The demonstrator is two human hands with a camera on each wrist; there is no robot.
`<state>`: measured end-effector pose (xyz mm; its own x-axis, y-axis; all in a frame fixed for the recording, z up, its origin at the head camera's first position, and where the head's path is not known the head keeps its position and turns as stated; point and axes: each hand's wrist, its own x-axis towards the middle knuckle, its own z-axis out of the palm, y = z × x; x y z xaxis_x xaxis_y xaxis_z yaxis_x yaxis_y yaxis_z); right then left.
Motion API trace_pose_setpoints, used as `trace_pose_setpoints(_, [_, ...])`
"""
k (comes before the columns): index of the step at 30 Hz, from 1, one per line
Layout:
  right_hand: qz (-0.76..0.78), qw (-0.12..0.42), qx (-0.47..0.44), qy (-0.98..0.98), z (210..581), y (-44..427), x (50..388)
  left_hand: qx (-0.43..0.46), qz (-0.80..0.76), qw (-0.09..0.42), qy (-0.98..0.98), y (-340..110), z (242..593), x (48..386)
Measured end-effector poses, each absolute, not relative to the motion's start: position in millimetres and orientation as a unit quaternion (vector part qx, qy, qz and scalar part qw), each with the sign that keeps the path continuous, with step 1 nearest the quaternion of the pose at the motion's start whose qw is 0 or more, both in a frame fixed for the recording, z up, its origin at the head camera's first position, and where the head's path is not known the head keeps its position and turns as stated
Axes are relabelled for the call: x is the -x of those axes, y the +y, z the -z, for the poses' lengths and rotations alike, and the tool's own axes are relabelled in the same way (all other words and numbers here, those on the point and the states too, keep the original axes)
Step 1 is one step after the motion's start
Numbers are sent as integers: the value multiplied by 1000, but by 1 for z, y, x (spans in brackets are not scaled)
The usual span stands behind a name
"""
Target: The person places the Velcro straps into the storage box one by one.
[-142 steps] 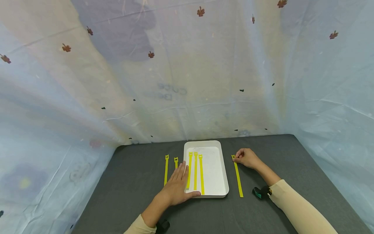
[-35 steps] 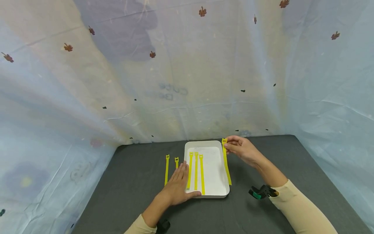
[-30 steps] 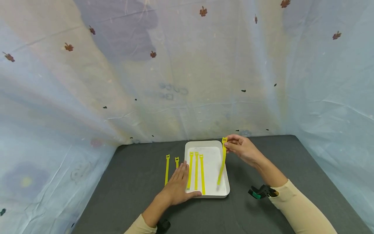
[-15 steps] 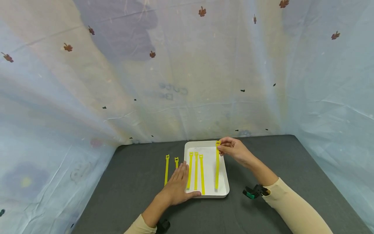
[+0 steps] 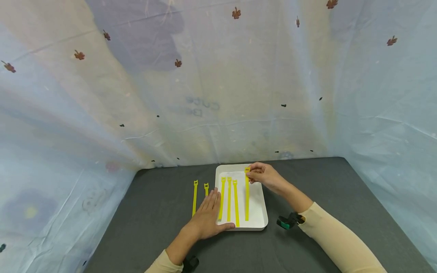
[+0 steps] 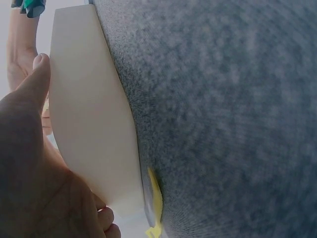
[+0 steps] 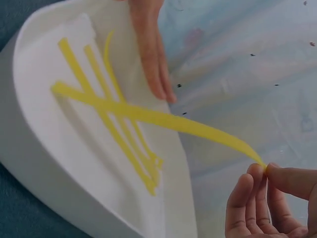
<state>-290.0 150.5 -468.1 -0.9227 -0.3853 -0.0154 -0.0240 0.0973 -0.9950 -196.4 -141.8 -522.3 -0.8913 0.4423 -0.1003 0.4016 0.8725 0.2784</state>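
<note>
My right hand [image 5: 268, 177] pinches a yellow cable tie [image 5: 247, 197] by its slotted head, between thumb and fingertips. In the right wrist view the held cable tie [image 7: 188, 126] slopes down into the tray, its tail low over the floor; contact is hard to tell. Three more yellow cable ties [image 5: 228, 201] lie side by side in the white tray [image 5: 258, 212]. Over the tray's left rim rests my left hand [image 5: 204, 222], fingers extended and thumb along the near edge. The left wrist view has the left hand [image 6: 29, 144] against the tray's outer wall [image 6: 91, 109].
Left of the tray, two more yellow cable ties lie on the dark grey cloth: one [image 5: 195, 197] mostly visible, the other [image 5: 206, 187] largely hidden by the left hand. A pale patterned sheet [image 5: 218, 94] hangs behind and at both sides.
The right hand has lifted the cable tie from the cloth right of the tray and carried it left over the tray, beside the three lying there. The left hand has stayed put.
</note>
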Motion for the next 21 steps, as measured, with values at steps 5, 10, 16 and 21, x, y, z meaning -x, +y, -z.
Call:
trace_pose_setpoints(5, [645,141,132,739,473,145,298,-228,-131,76,962,-142,521,196])
trace_pose_setpoints(10, [625,140,128,758,477,140,305,-227,-127,76,963,-142,522,197])
trace_pose_setpoints(16, [595,148,131,779,481,138,312,-223,-122,80,964,-142,523,197])
trace_pose_setpoints(21, [573,166,139,791,485,136,317,-224,-121,80,964,-142,522,196])
